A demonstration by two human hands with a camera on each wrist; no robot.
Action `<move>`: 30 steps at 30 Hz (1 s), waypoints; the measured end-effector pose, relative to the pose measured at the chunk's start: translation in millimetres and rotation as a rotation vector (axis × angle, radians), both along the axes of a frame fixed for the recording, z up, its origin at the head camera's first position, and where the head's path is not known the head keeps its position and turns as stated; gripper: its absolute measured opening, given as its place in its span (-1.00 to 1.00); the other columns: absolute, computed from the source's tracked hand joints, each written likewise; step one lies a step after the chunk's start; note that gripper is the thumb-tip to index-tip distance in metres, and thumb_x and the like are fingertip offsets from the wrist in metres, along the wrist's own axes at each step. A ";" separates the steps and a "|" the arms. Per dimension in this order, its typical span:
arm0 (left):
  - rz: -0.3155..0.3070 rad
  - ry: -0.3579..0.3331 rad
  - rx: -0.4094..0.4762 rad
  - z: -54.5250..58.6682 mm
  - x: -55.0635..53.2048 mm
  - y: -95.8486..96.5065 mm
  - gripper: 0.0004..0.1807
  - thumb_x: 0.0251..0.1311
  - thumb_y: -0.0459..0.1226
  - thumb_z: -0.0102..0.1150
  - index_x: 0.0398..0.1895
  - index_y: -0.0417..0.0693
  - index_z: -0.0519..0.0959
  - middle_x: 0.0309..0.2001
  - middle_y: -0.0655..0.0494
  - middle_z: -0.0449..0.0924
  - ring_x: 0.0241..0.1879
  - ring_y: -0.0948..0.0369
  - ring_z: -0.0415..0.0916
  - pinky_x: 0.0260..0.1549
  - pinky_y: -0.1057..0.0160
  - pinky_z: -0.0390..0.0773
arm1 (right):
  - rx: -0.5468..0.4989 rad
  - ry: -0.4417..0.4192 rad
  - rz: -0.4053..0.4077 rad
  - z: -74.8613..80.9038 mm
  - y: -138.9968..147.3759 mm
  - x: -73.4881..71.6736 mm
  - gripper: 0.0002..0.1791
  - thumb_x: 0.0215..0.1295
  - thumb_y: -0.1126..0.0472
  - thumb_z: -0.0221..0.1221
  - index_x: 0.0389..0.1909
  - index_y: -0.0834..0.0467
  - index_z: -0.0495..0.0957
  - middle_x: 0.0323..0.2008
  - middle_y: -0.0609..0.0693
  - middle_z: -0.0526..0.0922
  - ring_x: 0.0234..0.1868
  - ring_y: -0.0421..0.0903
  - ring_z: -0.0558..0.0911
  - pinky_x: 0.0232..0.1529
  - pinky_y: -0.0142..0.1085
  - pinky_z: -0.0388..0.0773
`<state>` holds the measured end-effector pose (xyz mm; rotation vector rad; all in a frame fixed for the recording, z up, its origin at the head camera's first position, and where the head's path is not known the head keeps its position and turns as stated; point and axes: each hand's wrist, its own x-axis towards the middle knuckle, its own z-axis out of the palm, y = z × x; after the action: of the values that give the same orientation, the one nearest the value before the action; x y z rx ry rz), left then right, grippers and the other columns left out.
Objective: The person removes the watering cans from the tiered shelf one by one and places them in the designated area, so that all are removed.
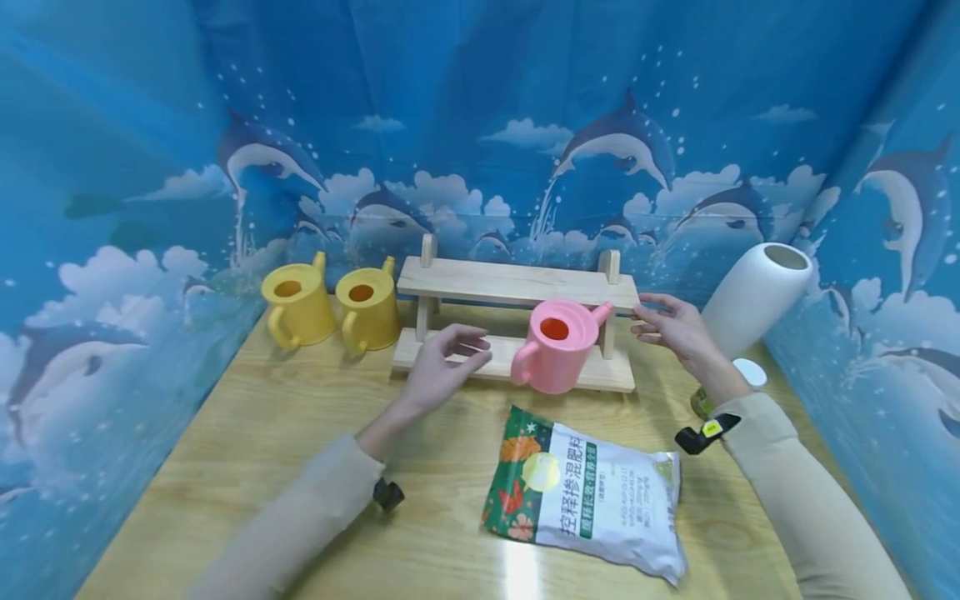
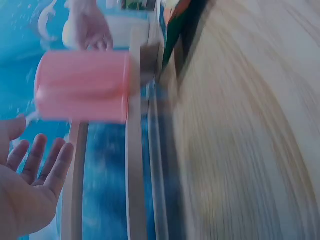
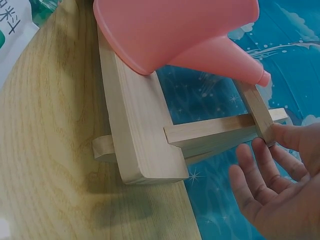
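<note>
A pink watering can (image 1: 558, 350) stands on the lower board of a two-tier wooden shelf (image 1: 517, 279), its spout pointing right. To the can's left is my left hand (image 1: 450, 367), fingers loosely spread and nothing in them. The left wrist view shows that open palm (image 2: 30, 195) apart from the can. At the right end of the upper board, my right hand (image 1: 675, 329) pinches the corner between thumb and finger. In the right wrist view, the thumb (image 3: 292, 136) overlaps the board's end, while the other fingers are loosely bent beside it.
Two yellow watering cans (image 1: 300, 304) (image 1: 371, 308) stand left of the shelf. A fertilizer bag (image 1: 592, 492) lies on the table in front. Beyond my right hand are a white vase (image 1: 753, 296) and a small white-lidded jar (image 1: 750, 373). Blue dolphin-print curtains surround the table.
</note>
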<state>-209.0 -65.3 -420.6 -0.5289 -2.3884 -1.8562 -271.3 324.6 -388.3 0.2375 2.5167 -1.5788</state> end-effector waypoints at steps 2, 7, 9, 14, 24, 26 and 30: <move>-0.030 -0.018 -0.010 -3.6 0.1 15.8 -0.60 0.35 -0.23 0.41 0.20 -0.11 0.62 0.05 -0.09 0.75 0.06 0.02 0.73 0.02 0.21 0.81 | 0.002 -0.005 0.000 -0.6 0.1 -0.2 -0.21 0.63 -0.17 0.03 0.68 0.10 0.08 0.47 0.33 0.43 -0.15 -0.39 0.72 0.15 -0.33 0.77; -0.075 -0.021 -0.012 -10.3 0.8 42.2 -0.63 0.36 -0.18 0.40 0.18 -0.04 0.64 0.08 -0.02 0.76 0.07 0.06 0.71 0.00 0.23 0.80 | 0.000 0.001 -0.002 -2.2 -0.4 0.0 -0.23 0.65 -0.15 0.02 0.68 0.12 0.08 0.47 0.35 0.42 -0.15 -0.39 0.71 0.09 -0.37 0.78; -0.085 -0.017 -0.006 -11.9 1.4 47.4 -0.64 0.36 -0.19 0.40 0.17 -0.04 0.65 0.07 -0.02 0.77 0.04 0.06 0.71 -0.01 0.23 0.78 | -0.002 0.004 0.000 -1.9 -1.1 0.8 -0.23 0.65 -0.14 0.01 0.68 0.12 0.07 0.47 0.36 0.42 -0.15 -0.37 0.71 0.09 -0.37 0.78; -0.072 -0.038 -0.010 -12.2 3.1 51.2 -0.66 0.31 -0.17 0.45 0.10 -0.03 0.70 -0.03 0.00 0.80 -0.07 0.15 0.71 0.07 0.17 0.71 | -0.005 0.004 0.005 -1.5 -1.9 2.3 -0.23 0.66 -0.14 -0.01 0.69 0.11 0.05 0.48 0.38 0.40 -0.14 -0.36 0.70 0.02 -0.43 0.78; 0.008 -0.068 -0.012 -7.4 10.9 31.9 -0.77 0.32 -0.15 0.45 -0.02 0.02 0.76 -0.07 0.08 0.82 -0.07 0.19 0.73 0.00 0.19 0.78 | -0.018 0.006 -0.002 -0.4 -1.2 0.6 -0.22 0.64 -0.15 0.01 0.68 0.10 0.07 0.49 0.35 0.39 -0.17 -0.41 0.69 0.20 -0.25 0.76; 0.030 -0.083 0.006 -6.1 15.1 23.2 -0.76 0.33 -0.15 0.44 0.01 0.04 0.76 -0.05 0.09 0.82 -0.07 0.20 0.74 -0.05 0.25 0.80 | -0.025 0.007 0.001 0.4 -1.0 1.0 -0.22 0.64 -0.15 0.02 0.68 0.11 0.07 0.49 0.35 0.39 -0.15 -0.39 0.69 0.20 -0.25 0.76; 0.084 -0.114 0.042 -4.3 28.2 -0.6 -0.73 0.32 -0.20 0.44 0.05 0.02 0.74 -0.02 0.02 0.82 -0.07 0.16 0.76 -0.10 0.32 0.81 | -0.027 0.011 0.010 1.2 -0.7 2.2 -0.21 0.63 -0.16 0.02 0.68 0.11 0.06 0.47 0.34 0.40 -0.09 -0.33 0.71 0.16 -0.29 0.77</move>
<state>-180.8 -65.9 -424.9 -0.3220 -2.3941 -1.9446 -269.1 324.0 -387.1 0.2134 2.4992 -1.6132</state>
